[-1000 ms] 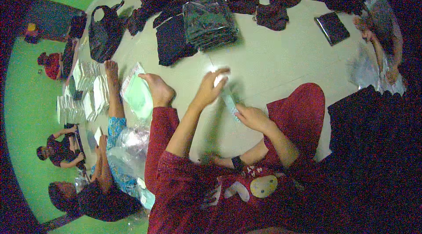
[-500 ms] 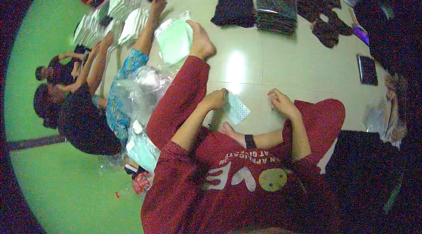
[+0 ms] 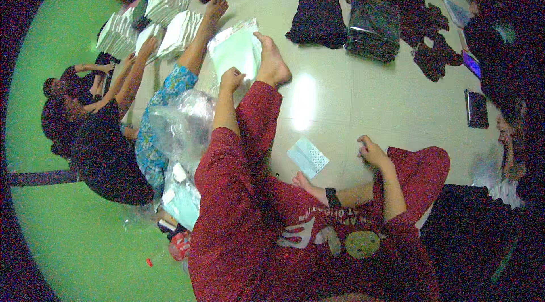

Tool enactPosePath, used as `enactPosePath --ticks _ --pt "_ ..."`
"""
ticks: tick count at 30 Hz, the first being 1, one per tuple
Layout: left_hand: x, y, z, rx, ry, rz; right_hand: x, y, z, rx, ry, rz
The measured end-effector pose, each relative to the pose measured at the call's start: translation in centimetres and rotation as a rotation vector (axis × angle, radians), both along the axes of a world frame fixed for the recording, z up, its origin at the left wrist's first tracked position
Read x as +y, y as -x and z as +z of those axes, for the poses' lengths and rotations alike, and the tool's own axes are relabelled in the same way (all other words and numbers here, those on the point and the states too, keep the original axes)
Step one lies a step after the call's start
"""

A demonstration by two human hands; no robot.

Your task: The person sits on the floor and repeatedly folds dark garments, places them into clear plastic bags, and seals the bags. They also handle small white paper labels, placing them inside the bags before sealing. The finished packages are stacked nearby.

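**Left hand on the clear bags, right hand curling above the knee**

Over on the far left, co-workers are sitting on the pale floor [image 3: 363, 97], and one of them is stretching an arm toward the stacks of white packets [image 3: 149, 24] laid out in rows. Just right of that, a crumpled clear plastic bag [image 3: 180, 123] is lying against a leg in blue patterned cloth.

Moving in, the person's left hand [image 3: 231, 80] is reaching out along the red-trousered leg and is touching the near edge of the stack of clear bags [image 3: 235, 49], fingers bent down over it; whether it is actually pinching a bag or only resting there, I cannot tell. The person's bare foot [image 3: 271, 63] is pressing on the right side of that same stack.

Toward the middle, a small dotted white sheet [image 3: 307, 157] is lying flat on the floor, apart from both hands, just beside the other foot.

Further right, the right hand [image 3: 372, 151] is hovering over the red knee, fingers curled in narrow; anything between them is too small to make out.

Up at the top right, dark folded clothes [image 3: 318, 18] and a pile of bagged dark garments [image 3: 372, 26] are sitting well apart from both hands.
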State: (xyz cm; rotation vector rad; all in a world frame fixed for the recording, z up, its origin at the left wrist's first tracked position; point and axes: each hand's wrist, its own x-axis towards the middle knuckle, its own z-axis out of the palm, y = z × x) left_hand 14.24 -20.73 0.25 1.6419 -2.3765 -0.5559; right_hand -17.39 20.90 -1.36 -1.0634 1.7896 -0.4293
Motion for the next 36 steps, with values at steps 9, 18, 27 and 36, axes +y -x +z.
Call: enactPosePath --ticks 9,18,27,36 --pt "-1.5 -1.1 -4.5 0.074 -0.042 0.053 -0.9 -0.2 1.0 0.012 -0.047 -0.029" --pt "4.2 4.2 6.7 0.351 0.506 0.099 -0.2 0.9 1.3 0.056 0.041 0.022" --pt "31.8 18.3 3.3 0.045 0.071 -0.457 0.6 4.5 11.1 -0.109 0.495 -0.293" --pt "31.6 17.9 1.1 0.166 -0.488 -0.398 -0.5 -1.1 4.0 0.04 0.299 -0.055"
